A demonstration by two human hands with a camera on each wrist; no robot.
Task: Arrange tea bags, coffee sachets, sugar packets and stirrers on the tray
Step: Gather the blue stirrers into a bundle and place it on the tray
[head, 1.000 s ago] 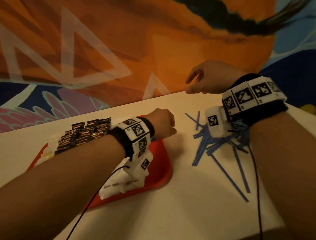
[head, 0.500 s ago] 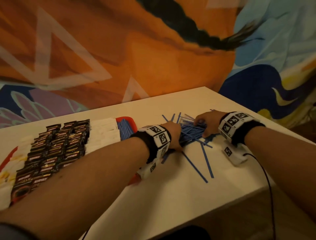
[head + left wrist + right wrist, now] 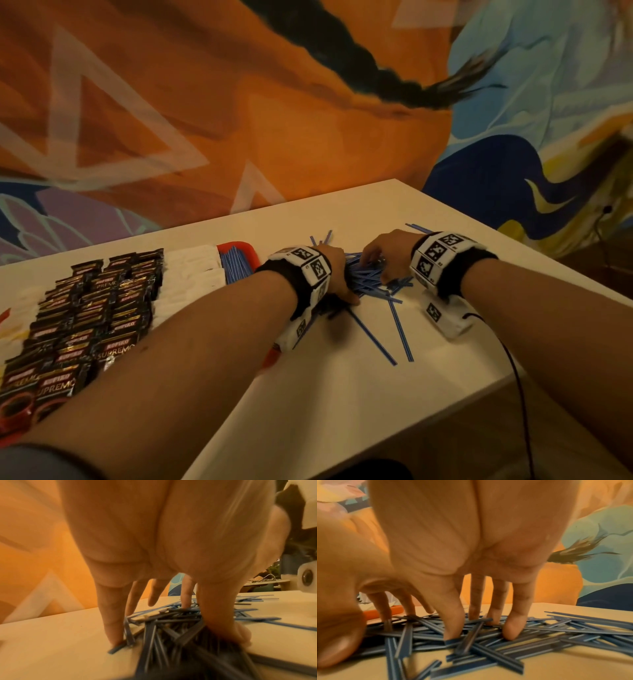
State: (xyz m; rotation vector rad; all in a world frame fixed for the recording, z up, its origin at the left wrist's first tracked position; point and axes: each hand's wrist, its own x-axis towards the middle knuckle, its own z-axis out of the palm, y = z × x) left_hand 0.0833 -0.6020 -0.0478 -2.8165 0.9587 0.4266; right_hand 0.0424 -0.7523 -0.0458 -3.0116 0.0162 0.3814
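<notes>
The pale bench (image 3: 342, 394) fills the lower frame. At lower left the red tray (image 3: 239, 247) carries rows of black coffee sachets (image 3: 92, 318), white packets (image 3: 191, 270) and a strip of blue stirrers (image 3: 236, 267). Right of centre lies the loose stirrer pile (image 3: 373, 277). The left hand (image 3: 337, 274) clamps a bunch between thumb and fingers; the right hand (image 3: 387, 248) presses straight fingertips (image 3: 510, 632) onto the pile.

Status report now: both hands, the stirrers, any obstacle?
Left hand and right hand gathering loose blue stirrers on table. Some stirrers already on red tray. Two strays nearer. No obstacle.
</notes>
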